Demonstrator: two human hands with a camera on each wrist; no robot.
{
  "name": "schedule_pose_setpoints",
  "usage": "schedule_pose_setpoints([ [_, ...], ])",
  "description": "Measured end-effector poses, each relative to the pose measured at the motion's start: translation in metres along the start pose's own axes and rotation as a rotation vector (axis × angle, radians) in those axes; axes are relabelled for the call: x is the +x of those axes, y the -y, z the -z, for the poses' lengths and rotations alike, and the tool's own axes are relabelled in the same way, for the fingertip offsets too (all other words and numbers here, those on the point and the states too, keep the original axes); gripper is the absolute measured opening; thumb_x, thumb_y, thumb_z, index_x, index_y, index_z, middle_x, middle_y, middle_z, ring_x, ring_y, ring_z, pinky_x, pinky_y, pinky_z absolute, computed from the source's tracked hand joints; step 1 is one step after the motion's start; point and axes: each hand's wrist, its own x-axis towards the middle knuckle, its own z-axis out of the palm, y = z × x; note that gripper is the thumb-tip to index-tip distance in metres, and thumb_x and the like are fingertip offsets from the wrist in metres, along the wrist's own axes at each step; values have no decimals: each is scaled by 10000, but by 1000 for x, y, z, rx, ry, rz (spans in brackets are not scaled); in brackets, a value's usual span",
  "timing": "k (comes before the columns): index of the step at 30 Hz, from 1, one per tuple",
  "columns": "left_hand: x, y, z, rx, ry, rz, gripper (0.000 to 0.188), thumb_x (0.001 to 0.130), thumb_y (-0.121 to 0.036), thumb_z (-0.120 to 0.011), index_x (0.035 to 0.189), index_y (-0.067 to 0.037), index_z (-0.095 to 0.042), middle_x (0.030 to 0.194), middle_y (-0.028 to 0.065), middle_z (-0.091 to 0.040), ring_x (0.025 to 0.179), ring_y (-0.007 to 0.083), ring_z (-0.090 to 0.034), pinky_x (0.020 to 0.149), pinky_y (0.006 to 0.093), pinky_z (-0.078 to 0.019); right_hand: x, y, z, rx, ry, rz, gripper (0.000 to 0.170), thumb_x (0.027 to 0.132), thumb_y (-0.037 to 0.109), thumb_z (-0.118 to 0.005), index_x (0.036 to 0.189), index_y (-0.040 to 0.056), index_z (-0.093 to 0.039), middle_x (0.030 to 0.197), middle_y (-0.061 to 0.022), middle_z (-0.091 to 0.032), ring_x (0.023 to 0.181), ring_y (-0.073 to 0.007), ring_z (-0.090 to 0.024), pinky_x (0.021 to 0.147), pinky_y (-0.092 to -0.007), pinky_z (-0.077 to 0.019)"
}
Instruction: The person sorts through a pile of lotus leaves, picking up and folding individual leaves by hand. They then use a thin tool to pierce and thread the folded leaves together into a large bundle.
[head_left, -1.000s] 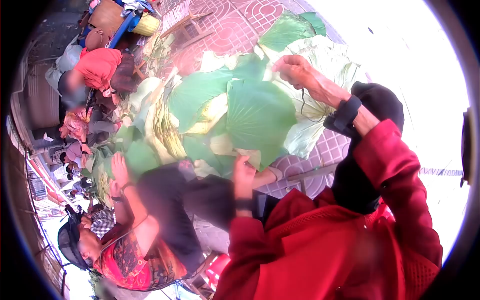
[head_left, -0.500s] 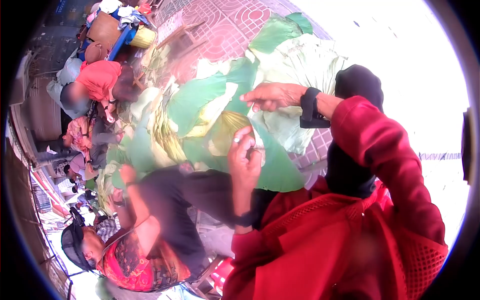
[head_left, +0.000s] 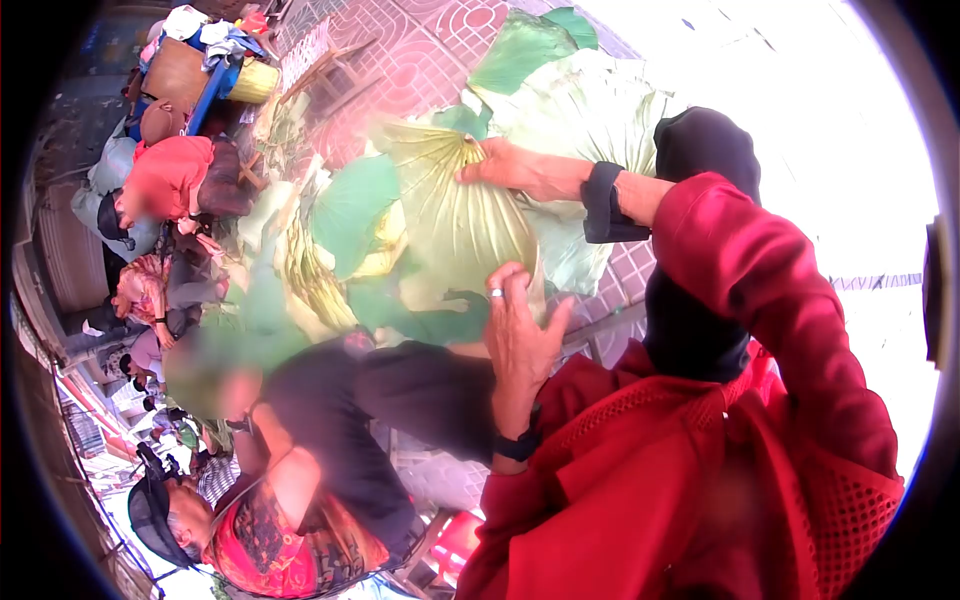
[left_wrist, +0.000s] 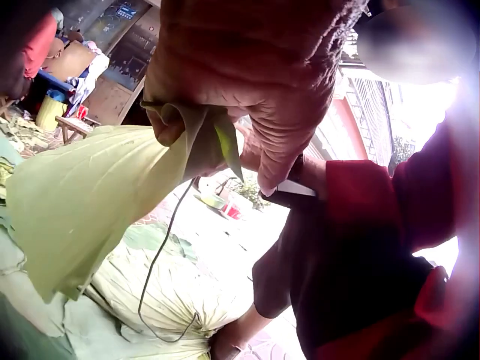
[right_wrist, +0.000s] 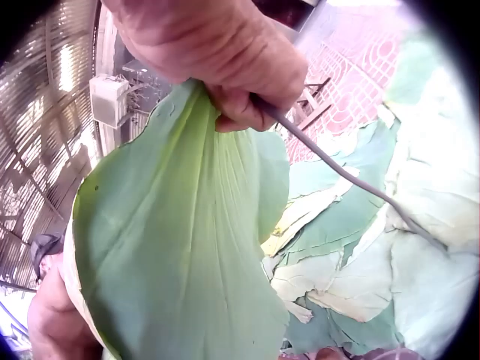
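Observation:
In the head view my right hand pinches a large lotus leaf near its gathered upper part, its pale veined underside up. The right wrist view shows the green face of this lotus leaf hanging below the fingers. A thin dark cord runs from that hand toward pale leaves. My left hand is at the leaf's near edge, fingers bent and thumb spread away from them; a ring is on one finger. In the left wrist view, the left hand overlaps the leaf's folded edge, and some fingertips are hidden.
More lotus leaves and a pale leaf bundle lie on the patterned paving. A person in a patterned top sits close at the left, knees near the leaves. Others sit farther along, beside a yellow bucket.
My right hand has moved left from the pale bundle and taken hold of the lotus leaf, which now shows its pale underside, raised and turned. The left thumb has spread from its fingers.

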Motion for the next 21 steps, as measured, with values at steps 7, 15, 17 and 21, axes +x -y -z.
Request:
schedule_pose_setpoints([
  [7,2,12,6,75,-229,107,392,754,-94,-597,1098,-2,-433,1009,211,-504,969,391,-508,814,432,-403,2,13,3,-142,-165,13,263,886,214,-588,1077,33,-579,895,-31,-623,794,-120,-565,670,-272,-444],
  [15,-1,16,17,-87,-220,-12,174,849,-49,-482,979,30,-567,881,194,-587,800,374,-575,719,406,-448,12,-10,18,-173,-178,317,286,872,192,-545,1043,-33,-587,888,-122,-647,831,-185,-609,735,-337,-477],
  [17,-1,8,26,-244,-239,-27,169,850,-56,-527,993,26,-566,896,191,-580,810,366,-575,720,384,-454,3,17,8,-31,-86,258,317,884,171,-527,1134,-25,-544,960,-85,-636,853,-146,-606,778,-280,-479],
  [21,-6,-3,37,-189,-241,-123,125,857,-107,-542,942,-21,-576,862,160,-552,790,337,-561,694,412,-449,1,40,0,-126,-182,399,389,904,227,-546,1222,11,-487,1042,-43,-609,900,-115,-570,804,-251,-452],
])
